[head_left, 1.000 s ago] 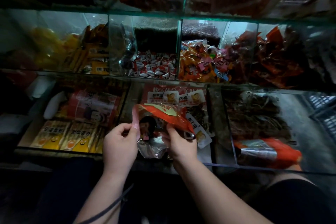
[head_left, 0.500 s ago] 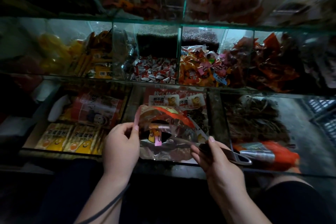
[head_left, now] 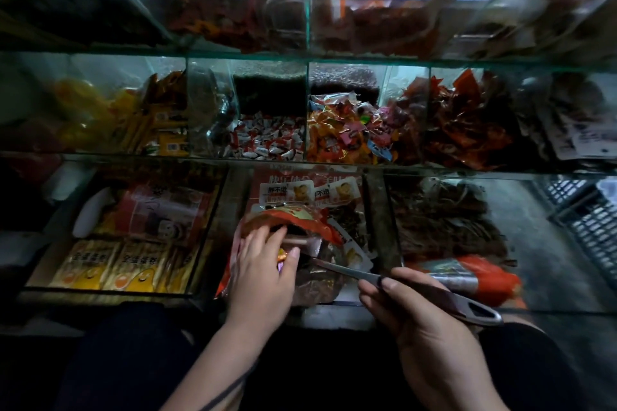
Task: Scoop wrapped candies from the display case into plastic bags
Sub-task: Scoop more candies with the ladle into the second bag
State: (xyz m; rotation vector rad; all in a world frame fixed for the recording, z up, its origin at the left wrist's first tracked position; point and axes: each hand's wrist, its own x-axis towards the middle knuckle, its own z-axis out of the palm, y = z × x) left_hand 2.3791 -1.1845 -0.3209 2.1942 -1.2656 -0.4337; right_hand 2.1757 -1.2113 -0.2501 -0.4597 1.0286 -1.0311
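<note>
The glass display case [head_left: 307, 55] filled nearly the whole frame. In its middle row, at the centre, lay the wrapped candies: a white-and-red kind [head_left: 267, 142] in one compartment, and mixed orange and pink ones [head_left: 340, 137] in the next compartment to the right.

Lower centre, a plastic bag [head_left: 310, 227] with red print stood over the bottom compartment. The left hand [head_left: 263, 270] gripped its mouth with curled fingers and kept it open. The right hand [head_left: 424, 320], at the lower right, pinched the handle of a metal scoop [head_left: 350, 272], whose front end was inside the bag and hidden.

It looked like the emptying step: a scoopful going into the bag. The next move probably needs the scoop drawn out and lifted to the candy compartment, while the bag stays open.

Small white packets [head_left: 287, 192] behind the bag seemed to read 胖不墩. The writing on the yellow packets [head_left: 100, 272], lower left, was too small to read.
</note>
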